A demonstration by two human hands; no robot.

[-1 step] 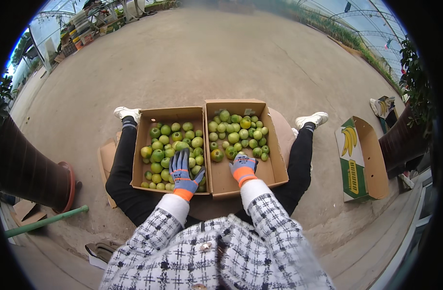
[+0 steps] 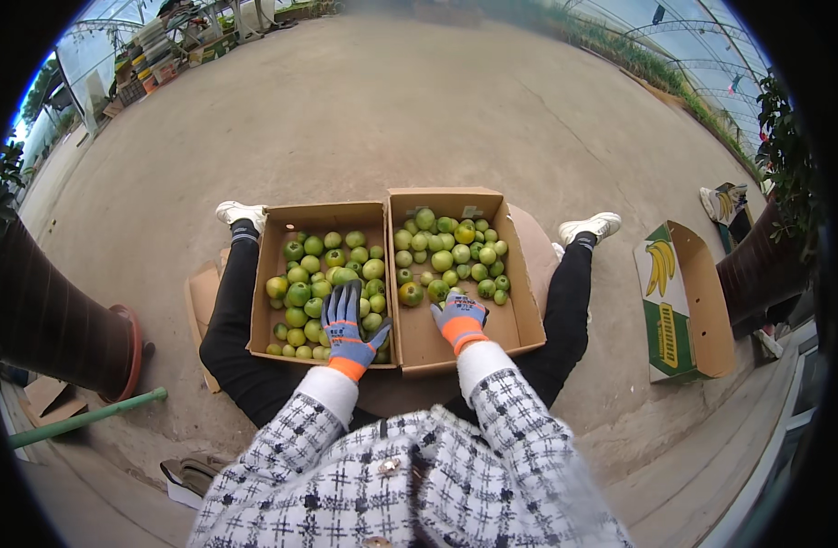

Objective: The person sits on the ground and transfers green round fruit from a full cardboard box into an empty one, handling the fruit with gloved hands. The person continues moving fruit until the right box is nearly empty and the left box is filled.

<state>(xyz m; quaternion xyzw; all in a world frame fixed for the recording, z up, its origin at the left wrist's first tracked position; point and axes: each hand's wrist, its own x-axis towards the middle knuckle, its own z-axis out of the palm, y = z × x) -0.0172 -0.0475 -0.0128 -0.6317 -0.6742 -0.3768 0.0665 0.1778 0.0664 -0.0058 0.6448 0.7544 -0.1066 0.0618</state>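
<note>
Tomatoes [image 2: 371, 322], round and green, lie partly hidden beneath straight fingers of the grey-and-orange-gloved left hand [image 2: 349, 331]; the matching right hand [image 2: 460, 320] obscures any grip: cannot tell.

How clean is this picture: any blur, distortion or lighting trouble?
Head view: soft, even daylight on the concrete floor; a hazy smear at top centre; fisheye bending toward the black rim; right sleeve partly blurred low down, green fruits fairly sharp.

both gloved hands [image 2: 349, 334] [image 2: 460, 320] backs up, left fingers [image 2: 352, 300] extended
</note>
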